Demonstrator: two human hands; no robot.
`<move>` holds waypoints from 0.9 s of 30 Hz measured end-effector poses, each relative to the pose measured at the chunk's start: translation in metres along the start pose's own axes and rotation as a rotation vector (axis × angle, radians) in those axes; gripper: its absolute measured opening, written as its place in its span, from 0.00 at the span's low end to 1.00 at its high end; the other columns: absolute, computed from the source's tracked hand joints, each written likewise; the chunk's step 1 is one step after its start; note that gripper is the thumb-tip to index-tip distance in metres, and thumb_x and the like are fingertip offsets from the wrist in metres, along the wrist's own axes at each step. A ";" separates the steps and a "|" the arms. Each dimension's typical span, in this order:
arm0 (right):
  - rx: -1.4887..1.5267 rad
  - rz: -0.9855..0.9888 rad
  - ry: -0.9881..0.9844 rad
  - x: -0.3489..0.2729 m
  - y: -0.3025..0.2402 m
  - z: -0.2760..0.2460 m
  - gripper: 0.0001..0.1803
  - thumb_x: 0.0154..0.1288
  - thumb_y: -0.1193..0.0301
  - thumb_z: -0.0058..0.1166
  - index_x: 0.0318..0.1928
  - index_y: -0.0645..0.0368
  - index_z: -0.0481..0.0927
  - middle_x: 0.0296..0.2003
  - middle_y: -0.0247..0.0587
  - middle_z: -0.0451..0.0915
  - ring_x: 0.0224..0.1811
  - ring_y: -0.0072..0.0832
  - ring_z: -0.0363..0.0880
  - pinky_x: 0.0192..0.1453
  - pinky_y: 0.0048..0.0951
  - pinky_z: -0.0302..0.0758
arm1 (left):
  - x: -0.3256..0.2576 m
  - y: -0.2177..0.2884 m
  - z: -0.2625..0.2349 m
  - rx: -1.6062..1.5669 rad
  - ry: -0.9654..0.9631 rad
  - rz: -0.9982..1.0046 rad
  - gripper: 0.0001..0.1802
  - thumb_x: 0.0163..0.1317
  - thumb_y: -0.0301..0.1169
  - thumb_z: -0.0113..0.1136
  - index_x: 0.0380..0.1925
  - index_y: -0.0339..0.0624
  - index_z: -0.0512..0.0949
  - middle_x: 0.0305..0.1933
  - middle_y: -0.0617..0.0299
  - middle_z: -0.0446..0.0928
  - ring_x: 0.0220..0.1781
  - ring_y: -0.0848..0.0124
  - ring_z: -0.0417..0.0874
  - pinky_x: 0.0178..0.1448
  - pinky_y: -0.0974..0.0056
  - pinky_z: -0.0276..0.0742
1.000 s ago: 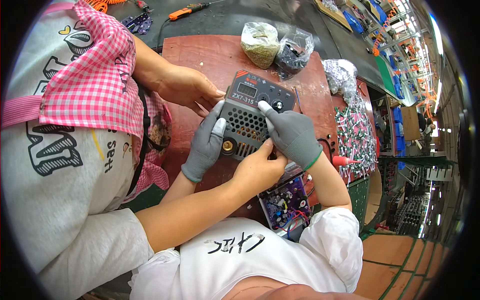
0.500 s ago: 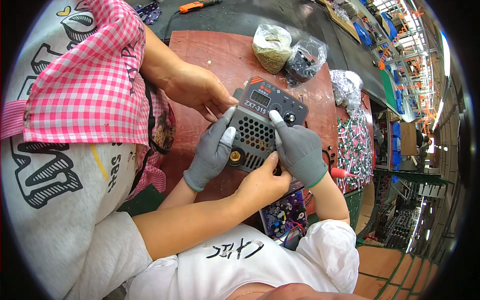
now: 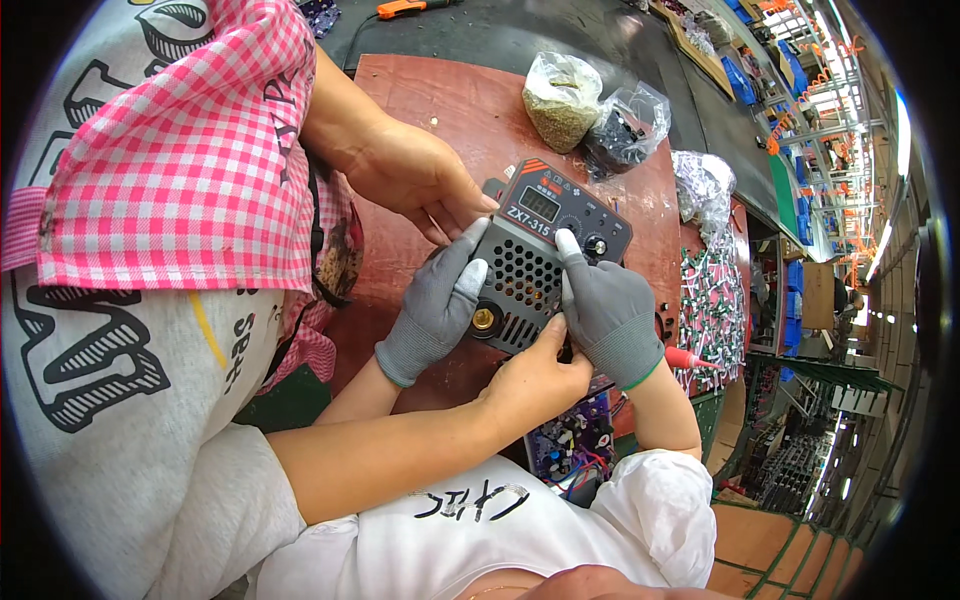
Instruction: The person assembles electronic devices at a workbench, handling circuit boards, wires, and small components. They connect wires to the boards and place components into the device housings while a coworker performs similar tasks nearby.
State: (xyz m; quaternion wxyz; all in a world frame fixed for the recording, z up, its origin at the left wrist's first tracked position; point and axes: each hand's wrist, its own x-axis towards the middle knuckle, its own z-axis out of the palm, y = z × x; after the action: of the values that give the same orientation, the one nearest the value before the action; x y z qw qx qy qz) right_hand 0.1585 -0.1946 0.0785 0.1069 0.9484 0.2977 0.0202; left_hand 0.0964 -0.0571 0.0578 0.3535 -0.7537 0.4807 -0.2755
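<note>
Leaning in from nine o'clock, a co-worker in a pink checked sleeve (image 3: pixel 190 160) lays one bare hand (image 3: pixel 420 180) on the red-brown table (image 3: pixel 440 95), fingertips touching the top left corner of a dark grey front panel (image 3: pixel 545 250) that lies near the middle of the view. The gloved left hand (image 3: pixel 435 305) rests flat and open against the panel's left edge, fingers stretched toward one o'clock, thumb beside the brass socket (image 3: pixel 487 320). The co-worker's other bare hand (image 3: pixel 535 380) reaches up from seven o'clock to the panel's lower edge. The gloved right hand (image 3: pixel 605 315) closes around the panel's lower right side, forefinger straight up by the knob (image 3: pixel 597 245). At twelve o'clock from the panel stand two plastic bags (image 3: pixel 565 95). A red-handled screwdriver (image 3: pixel 685 358) lies at four o'clock, a circuit board (image 3: pixel 575 440) at six
</note>
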 end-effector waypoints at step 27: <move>0.127 0.020 0.014 -0.002 0.001 -0.001 0.28 0.63 0.72 0.52 0.65 0.59 0.71 0.19 0.37 0.74 0.24 0.36 0.76 0.28 0.39 0.72 | 0.004 0.015 0.002 -0.066 0.003 -0.059 0.13 0.62 0.30 0.66 0.44 0.34 0.80 0.40 0.51 0.83 0.42 0.66 0.86 0.47 0.65 0.80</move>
State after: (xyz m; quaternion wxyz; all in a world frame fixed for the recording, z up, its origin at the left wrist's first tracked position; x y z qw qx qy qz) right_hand 0.1574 -0.1960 0.0799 0.0443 0.9561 0.2895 0.0088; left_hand 0.0920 -0.0644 0.0451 0.3194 -0.7783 0.4676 -0.2712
